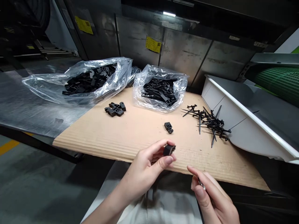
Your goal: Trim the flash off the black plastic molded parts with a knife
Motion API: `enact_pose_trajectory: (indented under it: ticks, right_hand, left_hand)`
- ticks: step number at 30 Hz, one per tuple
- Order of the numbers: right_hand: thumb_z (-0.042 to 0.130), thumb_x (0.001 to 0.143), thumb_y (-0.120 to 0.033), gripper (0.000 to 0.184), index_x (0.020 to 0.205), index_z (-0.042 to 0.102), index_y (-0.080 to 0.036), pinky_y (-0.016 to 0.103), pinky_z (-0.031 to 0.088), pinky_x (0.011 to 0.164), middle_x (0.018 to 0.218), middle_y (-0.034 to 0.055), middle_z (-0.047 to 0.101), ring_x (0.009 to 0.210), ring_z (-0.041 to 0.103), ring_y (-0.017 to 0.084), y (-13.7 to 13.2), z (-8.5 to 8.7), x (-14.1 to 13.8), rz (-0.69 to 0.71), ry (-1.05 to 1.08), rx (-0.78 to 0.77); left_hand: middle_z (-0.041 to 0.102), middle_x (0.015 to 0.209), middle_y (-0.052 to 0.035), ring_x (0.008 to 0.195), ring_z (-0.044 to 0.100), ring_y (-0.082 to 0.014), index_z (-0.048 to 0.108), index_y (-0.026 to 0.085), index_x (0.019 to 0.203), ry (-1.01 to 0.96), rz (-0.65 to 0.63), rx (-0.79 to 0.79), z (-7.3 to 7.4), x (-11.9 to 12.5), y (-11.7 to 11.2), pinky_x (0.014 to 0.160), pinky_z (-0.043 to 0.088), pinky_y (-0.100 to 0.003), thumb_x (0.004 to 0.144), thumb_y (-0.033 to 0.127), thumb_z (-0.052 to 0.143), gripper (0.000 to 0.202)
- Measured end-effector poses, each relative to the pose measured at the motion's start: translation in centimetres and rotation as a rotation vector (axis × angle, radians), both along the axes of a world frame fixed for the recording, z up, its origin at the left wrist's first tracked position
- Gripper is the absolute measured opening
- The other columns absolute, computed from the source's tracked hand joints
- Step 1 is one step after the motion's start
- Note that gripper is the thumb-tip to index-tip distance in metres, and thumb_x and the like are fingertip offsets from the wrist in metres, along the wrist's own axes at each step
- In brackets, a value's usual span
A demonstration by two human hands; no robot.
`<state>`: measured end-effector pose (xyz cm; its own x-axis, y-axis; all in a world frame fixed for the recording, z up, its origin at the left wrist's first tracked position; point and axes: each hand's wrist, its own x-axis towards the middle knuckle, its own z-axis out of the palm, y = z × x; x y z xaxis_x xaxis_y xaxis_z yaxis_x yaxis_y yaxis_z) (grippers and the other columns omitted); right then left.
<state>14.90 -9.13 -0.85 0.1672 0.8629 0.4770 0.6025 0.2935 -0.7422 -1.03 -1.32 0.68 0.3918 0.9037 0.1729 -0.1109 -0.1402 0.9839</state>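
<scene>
At a ribbed tan cardboard sheet [140,130], the left hand [144,165] pinches a blocky black plastic piece [167,151], the right hand [216,199] a slim, shiny object [201,184], mostly hidden.

Metal panels [137,40] and bagged black parts [158,88] show a workshop

Brown cardboard sheet [137,132], clear bag [137,95], black blocks [118,111], spiky black pieces [213,123]
</scene>
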Motion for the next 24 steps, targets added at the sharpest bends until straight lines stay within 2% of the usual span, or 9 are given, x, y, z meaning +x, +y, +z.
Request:
enact_pose_trajectory:
  ticks: [3, 4, 6, 8, 9, 11, 13, 17, 24]
  right_hand:
    - [0.053, 0.084, -0.032, 0.022, 0.095, 0.068, -0.02, 0.02, 0.051, 0.051, 0.069, 0.0033, 0.064, 0.057, 0.063, 0.015, 0.2, -0.4, -0.2, 0.018, 0.011, 0.003]
    - [0.052, 0.084, -0.031, 0.022, 0.095, 0.068, -0.02, 0.02, 0.051, 0.052, 0.069, 0.0036, 0.064, 0.058, 0.063, 0.015, 0.2, -0.6, -0.3, 0.031, 0.011, 0.0]
    - [0.051, 0.085, -0.03, 0.022, 0.097, 0.067, -0.019, 0.021, 0.052, 0.053, 0.071, 0.0046, 0.064, 0.061, 0.063, 0.015, 0.3, -0.9, -0.2, 0.067, -0.005, -0.018]
    - [0.049, 0.086, -0.028, 0.024, 0.102, 0.065, -0.019, 0.021, 0.052, 0.055, 0.076, 0.0057, 0.064, 0.065, 0.063, 0.015, 0.4, -1.0, -0.1, 0.097, -0.043, -0.035]
    - [0.048, 0.087, -0.027, 0.025, 0.105, 0.063, -0.019, 0.021, 0.052, 0.056, 0.079, 0.0059, 0.064, 0.065, 0.062, 0.015, 0.5, -1.0, 0.0, 0.093, -0.069, -0.035]
    - [0.047, 0.087, -0.022, 0.025, 0.109, 0.059, -0.02, 0.022, 0.051, 0.059, 0.081, 0.0049, 0.065, 0.06, 0.061, 0.013, 0.9, -0.9, 0.0, 0.05, -0.122, 0.008]
    - [0.05, 0.085, -0.014, 0.023, 0.105, 0.058, -0.021, 0.022, 0.05, 0.06, 0.08, 0.0034, 0.066, 0.058, 0.06, 0.012, 1.4, -0.5, -0.2, 0.017, -0.178, 0.106]
    - [0.054, 0.079, -0.002, 0.028, 0.1, 0.058, -0.019, 0.024, 0.048, 0.06, 0.078, 0.0051, 0.065, 0.067, 0.061, 0.014, 2.6, 0.3, -0.6, 0.091, -0.333, 0.253]
    - [0.056, 0.078, -0.002, 0.026, 0.101, 0.059, -0.013, 0.025, 0.048, 0.064, 0.079, 0.0085, 0.066, 0.07, 0.063, 0.016, 3.4, 0.4, -0.9, 0.084, -0.485, 0.287]
  left_hand:
    - [0.063, 0.079, -0.0062, 0.067, 0.063, -0.0154, 0.054, 0.016, 0.084, -0.061, 0.029, -0.05, 0.0, 0.1, -0.1, 0.063, 0.054, -0.024, 0.083, 0.037, 0.053, 0.021]
    - [0.062, 0.076, -0.0046, 0.063, 0.063, -0.0136, 0.053, 0.017, 0.084, -0.069, 0.058, -0.067, 0.0, 0.2, -0.1, 0.061, 0.053, -0.023, 0.084, 0.035, 0.052, 0.018]
    - [0.062, 0.076, -0.003, 0.061, 0.062, -0.0122, 0.052, 0.018, 0.098, -0.08, 0.116, -0.094, -0.1, 0.4, -0.2, 0.06, 0.053, -0.021, 0.083, 0.027, 0.055, 0.017]
    - [0.065, 0.081, -0.0043, 0.069, 0.064, -0.0139, 0.054, 0.018, 0.106, -0.072, 0.12, -0.101, -0.2, 0.4, -0.1, 0.063, 0.053, -0.02, 0.078, 0.018, 0.059, 0.029]
    - [0.066, 0.083, -0.005, 0.074, 0.064, -0.015, 0.058, 0.018, 0.103, -0.059, 0.111, -0.09, -0.2, 0.3, -0.1, 0.065, 0.053, -0.02, 0.076, 0.014, 0.06, 0.028]
    - [0.067, 0.084, -0.0051, 0.08, 0.064, -0.0159, 0.067, 0.016, 0.088, -0.024, 0.105, -0.041, -0.2, 0.1, 0.1, 0.07, 0.052, -0.02, 0.075, 0.01, 0.06, 0.016]
    - [0.067, 0.084, -0.0037, 0.083, 0.062, -0.015, 0.069, 0.016, 0.08, -0.003, 0.106, 0.024, -0.1, -0.2, 0.3, 0.074, 0.05, -0.018, 0.075, 0.009, 0.06, 0.013]
    - [0.066, 0.085, -0.0012, 0.085, 0.061, -0.0119, 0.07, 0.019, 0.082, -0.032, 0.098, 0.065, 0.0, -0.5, 0.4, 0.076, 0.047, -0.013, 0.076, 0.008, 0.06, 0.017]
    - [0.066, 0.084, 0.0001, 0.083, 0.061, -0.0103, 0.071, 0.019, 0.082, -0.078, 0.093, 0.051, -0.1, -0.6, 0.4, 0.076, 0.046, -0.011, 0.075, 0.004, 0.06, 0.02]
